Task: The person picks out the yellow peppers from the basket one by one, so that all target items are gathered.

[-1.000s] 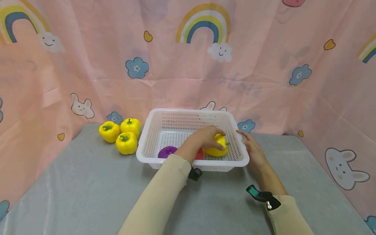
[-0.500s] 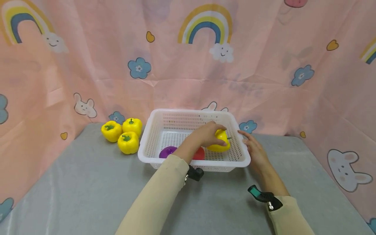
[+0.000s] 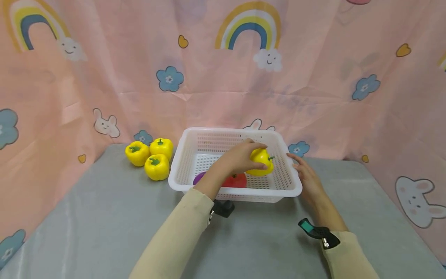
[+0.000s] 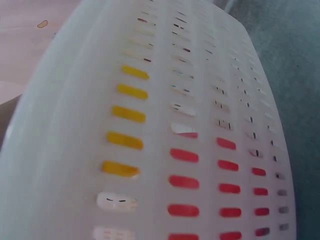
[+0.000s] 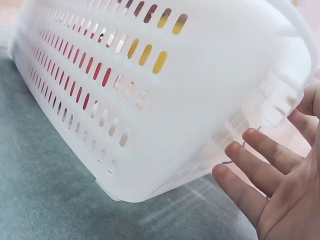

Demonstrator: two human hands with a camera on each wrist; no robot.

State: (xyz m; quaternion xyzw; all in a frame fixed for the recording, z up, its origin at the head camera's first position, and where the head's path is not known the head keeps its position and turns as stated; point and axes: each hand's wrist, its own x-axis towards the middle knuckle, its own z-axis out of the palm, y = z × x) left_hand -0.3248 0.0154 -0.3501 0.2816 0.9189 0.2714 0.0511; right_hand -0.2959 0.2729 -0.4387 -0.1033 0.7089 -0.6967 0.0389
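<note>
In the head view my left hand [image 3: 237,157] grips a yellow bell pepper [image 3: 260,162] with a green stem, held over the right half of a white slotted plastic basket [image 3: 235,193]. Low in the basket lie a red tomato-like thing [image 3: 237,181] and a purple round thing [image 3: 198,177], partly hidden by my left forearm. My right hand [image 3: 311,182] is at the basket's right end, fingertips by the rim; in the right wrist view its fingers [image 5: 265,150] are spread and fairly straight beside the wall. Through the slots, the left wrist view shows yellow [image 4: 128,114] and red [image 4: 183,182]; the left hand is hidden there.
Three more yellow bell peppers [image 3: 156,167] stand in a cluster on the grey table [image 3: 104,217], just left of the basket. Behind the table hangs a pink printed cloth [image 3: 209,104]. Black camera straps [image 3: 318,232] sit on both wrists.
My left hand has lifted the yellow bell pepper up from the basket's bottom, and more of the red thing shows. The right hand has stayed at the basket's right end; the view has shifted slightly.
</note>
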